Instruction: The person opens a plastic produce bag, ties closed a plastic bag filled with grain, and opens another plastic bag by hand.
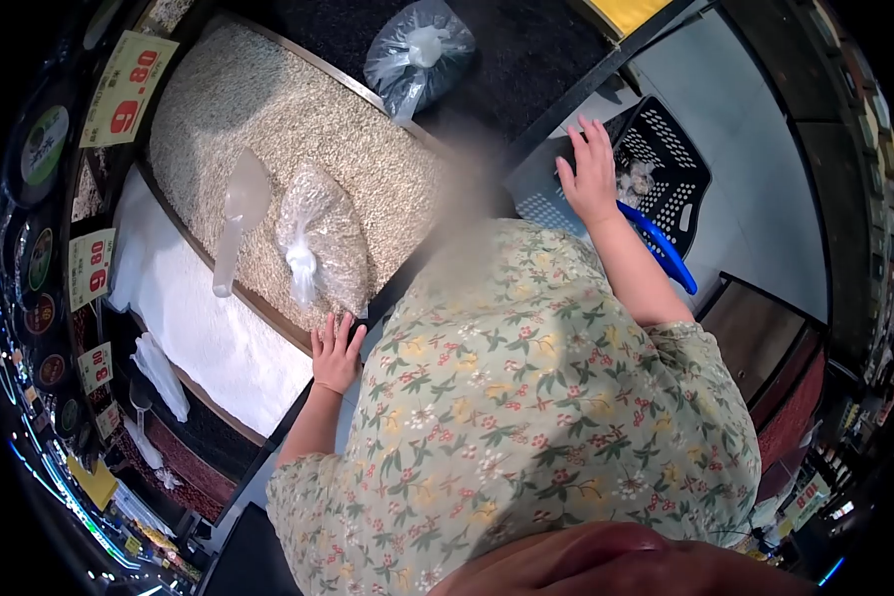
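Observation:
My left hand [336, 360] rests with fingers spread at the wooden edge of the grain bin, just below a knotted clear bag of pale grains [330, 233]; nothing is gripped in it. A translucent plastic scoop [240, 214] lies on the loose grain [268, 109] left of the bag. On the right, my right hand [591, 174] is raised with its fingers apart and holds nothing. Beside and partly behind it is a dark perforated basket [680, 144] with a blue handle [661, 248] and a small clear bag [636, 181] inside.
Another knotted clear bag [422, 55] sits on a black surface beyond the bin. Left of the grain is a white-filled bin [219, 338]. Price signs [129, 89] line the left side. A blurred patch covers part of the bin's right edge. Tiled floor [765, 199] shows at right.

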Action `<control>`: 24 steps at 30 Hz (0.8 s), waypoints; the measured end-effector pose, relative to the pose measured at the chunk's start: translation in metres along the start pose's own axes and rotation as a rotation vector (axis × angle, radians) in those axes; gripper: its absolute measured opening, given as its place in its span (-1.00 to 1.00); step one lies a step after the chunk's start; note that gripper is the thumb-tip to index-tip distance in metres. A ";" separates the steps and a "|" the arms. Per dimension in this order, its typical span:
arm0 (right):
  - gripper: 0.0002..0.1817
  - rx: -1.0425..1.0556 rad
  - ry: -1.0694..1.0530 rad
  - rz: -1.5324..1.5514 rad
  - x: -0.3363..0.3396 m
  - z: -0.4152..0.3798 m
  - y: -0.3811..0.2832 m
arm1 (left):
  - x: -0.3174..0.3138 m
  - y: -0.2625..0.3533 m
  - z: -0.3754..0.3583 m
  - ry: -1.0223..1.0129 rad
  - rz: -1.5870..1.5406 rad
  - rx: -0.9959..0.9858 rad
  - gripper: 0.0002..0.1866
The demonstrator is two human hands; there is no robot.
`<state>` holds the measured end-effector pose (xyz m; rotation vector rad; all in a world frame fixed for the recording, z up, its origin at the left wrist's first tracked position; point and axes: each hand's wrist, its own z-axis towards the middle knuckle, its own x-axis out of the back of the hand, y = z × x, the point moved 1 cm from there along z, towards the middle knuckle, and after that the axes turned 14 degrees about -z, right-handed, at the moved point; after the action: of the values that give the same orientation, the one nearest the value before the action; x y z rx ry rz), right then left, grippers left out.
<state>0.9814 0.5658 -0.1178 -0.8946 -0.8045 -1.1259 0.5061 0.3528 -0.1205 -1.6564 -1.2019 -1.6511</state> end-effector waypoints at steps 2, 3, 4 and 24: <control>-0.50 0.033 -0.040 -0.032 -0.010 0.012 0.002 | 0.003 0.004 0.003 0.035 0.051 0.027 -0.43; -0.52 0.060 -0.085 -0.070 -0.014 0.018 0.001 | 0.002 0.005 0.002 0.024 0.034 0.064 -0.42; -0.52 0.067 -0.088 -0.063 -0.017 0.023 0.001 | 0.002 0.006 0.002 0.022 0.035 0.075 -0.42; -0.65 0.338 -0.224 0.262 -0.004 0.042 -0.012 | 0.007 0.015 0.008 0.075 -0.029 0.191 -0.40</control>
<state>0.9650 0.6035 -0.1012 -0.8195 -0.9944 -0.6433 0.5223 0.3534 -0.1114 -1.4542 -1.3078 -1.5488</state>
